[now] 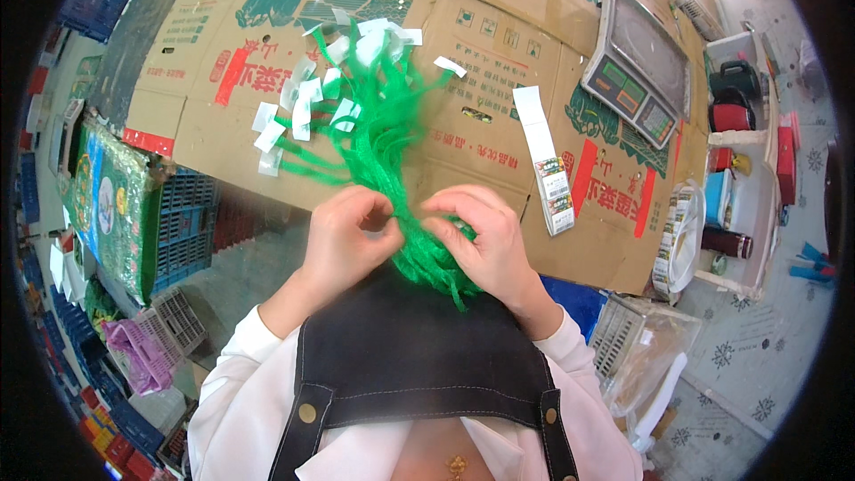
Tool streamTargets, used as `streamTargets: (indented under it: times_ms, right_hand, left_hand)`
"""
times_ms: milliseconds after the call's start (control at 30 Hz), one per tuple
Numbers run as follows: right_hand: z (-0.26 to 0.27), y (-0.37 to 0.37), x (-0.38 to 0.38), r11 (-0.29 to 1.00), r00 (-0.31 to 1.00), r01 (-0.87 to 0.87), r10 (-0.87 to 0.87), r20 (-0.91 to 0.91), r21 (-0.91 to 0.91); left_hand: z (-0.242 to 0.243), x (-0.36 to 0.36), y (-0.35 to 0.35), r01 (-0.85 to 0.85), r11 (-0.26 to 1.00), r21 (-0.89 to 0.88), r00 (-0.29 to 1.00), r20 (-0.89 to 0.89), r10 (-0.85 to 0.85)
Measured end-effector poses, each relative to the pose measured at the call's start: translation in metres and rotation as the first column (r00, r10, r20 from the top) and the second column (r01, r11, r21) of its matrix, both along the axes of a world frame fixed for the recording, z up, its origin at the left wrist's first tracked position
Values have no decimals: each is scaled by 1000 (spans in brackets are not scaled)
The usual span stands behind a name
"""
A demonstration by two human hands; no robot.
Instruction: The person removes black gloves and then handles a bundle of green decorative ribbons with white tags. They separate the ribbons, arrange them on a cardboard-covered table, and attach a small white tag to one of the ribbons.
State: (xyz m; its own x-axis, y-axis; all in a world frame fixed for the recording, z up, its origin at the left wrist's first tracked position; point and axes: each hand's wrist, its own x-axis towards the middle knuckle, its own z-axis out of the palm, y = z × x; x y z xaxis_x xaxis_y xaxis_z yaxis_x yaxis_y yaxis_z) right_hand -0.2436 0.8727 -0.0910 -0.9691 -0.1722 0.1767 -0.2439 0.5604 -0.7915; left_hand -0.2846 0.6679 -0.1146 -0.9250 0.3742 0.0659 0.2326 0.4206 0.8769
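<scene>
A bundle of green mesh net bags [384,140] stretches from the cardboard-covered table towards my black apron [427,361]. White paper labels [310,93] hang on many of its far ends, which fan out over the cardboard. At the bundle's narrow near part, my left hand [354,230] pinches the mesh between thumb and forefinger. My right hand [477,237] is curled against the other side, thumb and forefinger close together at the mesh; what lies between these fingertips is too blurred to tell. Loose mesh droops below onto the apron.
A strip of printed labels [551,177] lies right of the bundle. Beyond it stands a digital weighing scale [631,73]. A label roll [678,240] is at the table's right edge, near a white foam box [741,214]. Plastic crates [187,227] stand at left.
</scene>
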Motion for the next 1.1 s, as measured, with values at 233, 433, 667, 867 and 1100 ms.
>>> streamTargets:
  times_ms: [233, 433, 667, 867, 1100]
  right_hand:
    - [4, -14, 5, 906, 971, -68, 157, -182, 418]
    - [3, -18, 7, 789, 950, -149, 282, -135, 596]
    - [-7, -15, 6, 844, 955, -110, 236, -179, 525]
    - [-12, -15, 2, 967, 984, 71, -28, -175, 244]
    - [-7, -14, 5, 909, 980, -12, 93, -175, 416]
  left_hand:
    - [6, -1, -4, 116, 987, -111, 989, -77, -125]
    - [6, -1, -5, 154, 984, -89, 985, 94, -146]
    - [2, -5, -7, 99, 995, 13, 937, 335, -97]
    - [4, -9, -5, 36, 999, 23, 955, 293, -41]
    - [6, -6, -3, 30, 1000, 1, 977, 213, -29]
